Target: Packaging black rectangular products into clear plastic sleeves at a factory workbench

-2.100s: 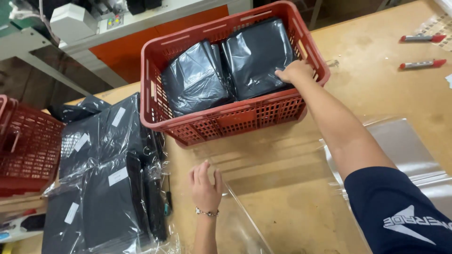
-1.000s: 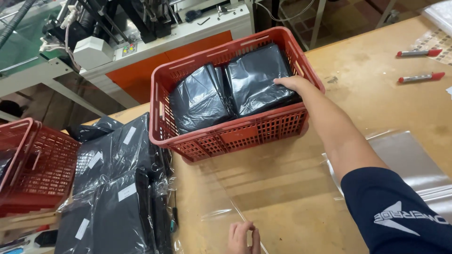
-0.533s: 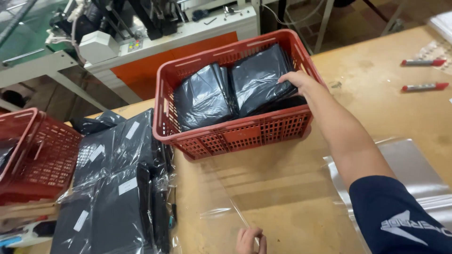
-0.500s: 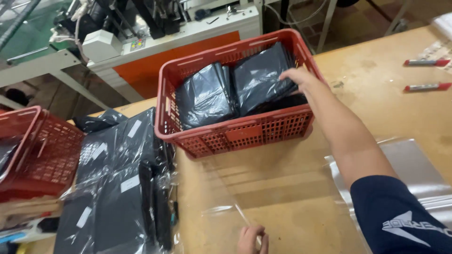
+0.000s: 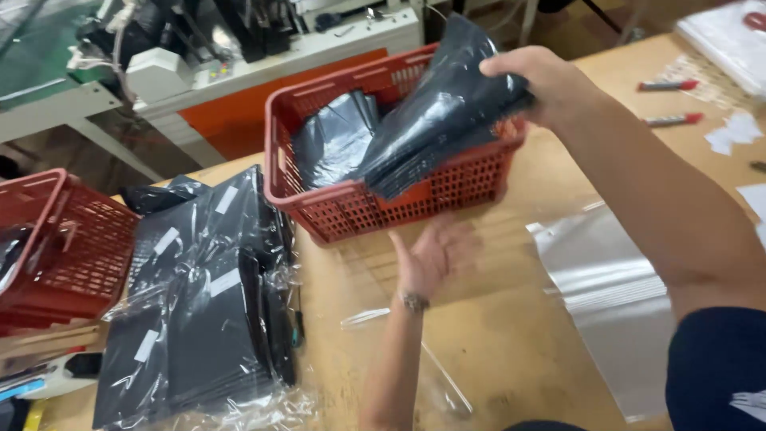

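My right hand [image 5: 550,80] grips a stack of black plastic-wrapped packets [image 5: 439,120] and holds it tilted above the front rim of a red plastic basket [image 5: 335,211]. More black packets [image 5: 331,144] lie inside the basket. My left hand [image 5: 431,255] is raised below the lifted stack, palm up, fingers apart and blurred, holding nothing. A clear plastic bag [image 5: 415,359] lies on the wooden table [image 5: 527,351] under that hand.
Flat black packets in clear wrap [image 5: 199,319] are piled at the left. A second red basket [image 5: 56,239] stands at the far left edge. Another clear bag [image 5: 614,295] lies at the right. Two red markers [image 5: 666,104] and white sheets lie at the far right.
My right hand has lifted a stack of black packets out of the basket and towards me. My left hand has come up from the table's near edge to just under the stack.
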